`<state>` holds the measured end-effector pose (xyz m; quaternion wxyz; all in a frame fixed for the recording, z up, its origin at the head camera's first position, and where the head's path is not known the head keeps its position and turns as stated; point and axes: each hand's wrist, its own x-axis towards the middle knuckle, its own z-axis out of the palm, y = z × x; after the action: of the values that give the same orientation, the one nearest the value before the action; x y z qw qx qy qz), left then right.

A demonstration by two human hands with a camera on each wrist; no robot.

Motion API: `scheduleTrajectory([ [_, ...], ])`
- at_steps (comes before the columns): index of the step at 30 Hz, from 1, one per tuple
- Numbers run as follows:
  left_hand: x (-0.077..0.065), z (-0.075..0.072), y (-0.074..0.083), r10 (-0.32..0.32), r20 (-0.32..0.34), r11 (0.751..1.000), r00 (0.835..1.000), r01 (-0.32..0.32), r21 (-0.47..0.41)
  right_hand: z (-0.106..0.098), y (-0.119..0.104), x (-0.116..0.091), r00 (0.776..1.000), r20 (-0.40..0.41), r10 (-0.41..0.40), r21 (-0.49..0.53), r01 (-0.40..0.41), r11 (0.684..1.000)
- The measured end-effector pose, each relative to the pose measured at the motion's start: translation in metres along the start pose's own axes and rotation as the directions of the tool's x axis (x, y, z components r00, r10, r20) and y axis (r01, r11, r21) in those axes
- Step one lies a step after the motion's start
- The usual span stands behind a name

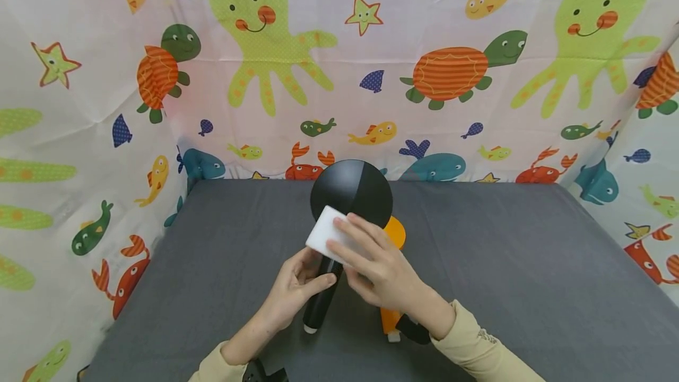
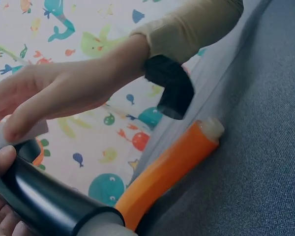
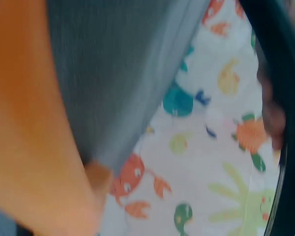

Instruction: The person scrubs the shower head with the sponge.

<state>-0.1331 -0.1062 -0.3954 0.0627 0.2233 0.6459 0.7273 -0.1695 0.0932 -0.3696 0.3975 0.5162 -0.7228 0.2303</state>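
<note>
A: How do the hands and the things they bear stand?

B: The left hand (image 1: 298, 283) has its fingers curled around the handle (image 1: 320, 302) of a black pan-like tool (image 1: 352, 190), thumb across the near side. The right hand (image 1: 379, 267) pinches a white block (image 1: 326, 233), its fingers parted to the block's width. The tool slants, round head away from the person, and appears raised above the grey counter (image 1: 504, 264). The block overlaps the region where head meets handle.

A: Do block and tool touch?

B: That cannot be determined; the head view shows overlap only, and the right wrist view is blurred.

A: What might fail in this arrangement?

B: Three faults may be anticipated. First, the block could slip: the right fingers lie fairly straight along it, so a sideways drag might pull it free. Second, the tool could twist: pressure near the rim of the head would act as a lever on a single one-handed grip. Third, an orange tool (image 1: 396, 232) could be knocked: it lies just beside the black one, partly hidden by the right hand, and the black band (image 1: 414, 330) on that wrist appears close to its lower end. A low sweep of the forearm would be the likely cause.
</note>
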Motion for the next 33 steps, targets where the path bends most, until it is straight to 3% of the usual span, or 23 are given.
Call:
scheduleTrajectory([
  [3, 0.001, 0.000, 0.002, 0.004, 0.015, 0.998, 1.000, -0.003, -0.058, -0.011, 0.019, 0.001, 0.986, -0.090, 0.138, -0.006, -0.139, 0.990],
  [6, 0.001, 0.000, 0.003, 0.005, 0.022, 0.997, 1.000, -0.003, -0.079, -0.020, 0.035, 0.001, 0.937, -0.178, 0.301, 0.008, -0.304, 0.953],
  [9, 0.000, 0.000, 0.004, 0.012, 0.024, 0.997, 1.000, -0.010, -0.082, -0.020, 0.035, 0.001, 0.906, -0.206, 0.370, 0.009, -0.376, 0.927],
  [12, 0.000, 0.000, 0.004, 0.020, 0.024, 0.997, 1.000, -0.018, -0.079, -0.012, 0.020, 0.001, 0.938, -0.168, 0.303, -0.009, -0.308, 0.951],
  [15, 0.001, -0.001, 0.003, 0.036, 0.022, 0.997, 0.999, -0.034, -0.066, -0.002, 0.000, 0.001, 0.985, -0.090, 0.147, -0.031, -0.150, 0.988],
  [18, 0.001, -0.002, 0.002, 0.049, 0.024, 0.997, 0.999, -0.047, -0.058, 0.001, -0.009, 0.002, 0.999, -0.031, 0.036, -0.036, -0.038, 0.999],
  [20, 0.001, -0.002, 0.001, 0.052, 0.030, 0.997, 0.998, -0.050, -0.064, -0.002, -0.005, 0.003, 0.998, -0.034, 0.045, -0.043, -0.046, 0.998],
  [22, 0.002, -0.002, 0.002, 0.042, 0.033, 0.995, 0.999, -0.039, -0.091, -0.008, 0.005, 0.003, 0.990, -0.076, 0.120, -0.044, -0.124, 0.991],
  [26, 0.002, -0.001, 0.003, 0.031, 0.041, 0.990, 0.999, -0.026, -0.138, -0.020, 0.025, 0.003, 0.930, -0.183, 0.319, -0.041, -0.331, 0.943],
  [28, 0.001, -0.001, 0.004, 0.029, 0.041, 0.989, 0.999, -0.022, -0.145, -0.020, 0.028, 0.003, 0.910, -0.217, 0.354, -0.042, -0.371, 0.928],
  [30, 0.001, -0.001, 0.004, 0.031, 0.036, 0.990, 0.999, -0.025, -0.139, -0.016, 0.022, 0.003, 0.921, -0.217, 0.323, -0.049, -0.341, 0.939],
  [33, 0.001, -0.002, 0.004, 0.042, 0.022, 0.993, 0.999, -0.039, -0.111, -0.004, 0.004, 0.004, 0.967, -0.162, 0.196, -0.062, -0.208, 0.976],
])
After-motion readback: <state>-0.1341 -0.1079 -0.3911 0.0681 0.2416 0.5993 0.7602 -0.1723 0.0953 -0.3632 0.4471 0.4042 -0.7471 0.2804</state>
